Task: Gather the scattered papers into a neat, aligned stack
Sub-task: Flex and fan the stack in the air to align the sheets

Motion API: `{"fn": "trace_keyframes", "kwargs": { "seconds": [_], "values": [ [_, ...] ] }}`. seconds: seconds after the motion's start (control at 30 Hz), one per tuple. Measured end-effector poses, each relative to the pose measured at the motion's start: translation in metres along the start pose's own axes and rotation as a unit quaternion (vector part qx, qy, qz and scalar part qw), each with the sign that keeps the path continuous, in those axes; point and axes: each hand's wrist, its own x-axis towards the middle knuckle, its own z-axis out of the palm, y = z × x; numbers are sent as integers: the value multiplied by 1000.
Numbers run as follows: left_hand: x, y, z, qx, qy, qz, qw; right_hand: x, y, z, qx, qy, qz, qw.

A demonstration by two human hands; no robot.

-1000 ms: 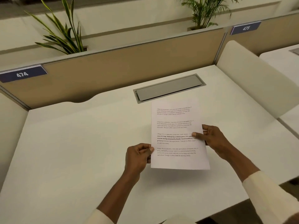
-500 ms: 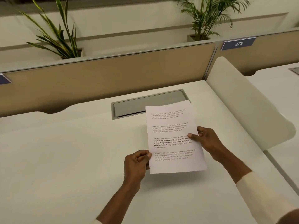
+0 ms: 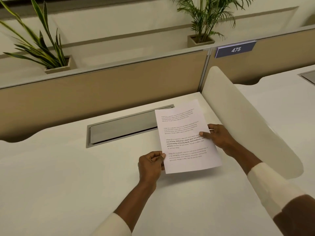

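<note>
Near worktop [image 3: 68,176] far-right corner, both hands pinch papers [image 3: 185,138] off the surface: left hand [image 3: 150,165] bottom-left edge, right hand [image 3: 219,137] right edge. No loose sheets visible; squaring and setting down likely remain.

Soft even indoor light, faint shadow under the papers [image 3: 187,137], wide-angle bowing at edges (slight softness throughout)

right fingers [image 3: 214,127] behind papers [image 3: 187,137]
</note>
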Motion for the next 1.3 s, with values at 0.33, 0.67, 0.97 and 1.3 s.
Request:
{"fn": "trace_keyframes", "kwargs": {
  "seconds": [0.33,0.67,0.97,1.3],
  "values": [
    [82,13,63,30,27,-24,999,97,5,-23,-82,24,14,996],
    [125,15,89,-2,26,-92,995,160,3,-30,-152,1,31,988],
    [134,8,98,28,34,-114,992,177,18,-29,-190,37,55,980],
    [121,26,103,233,29,-110,966,169,24,-24,-199,133,77,968]
  ]
}}
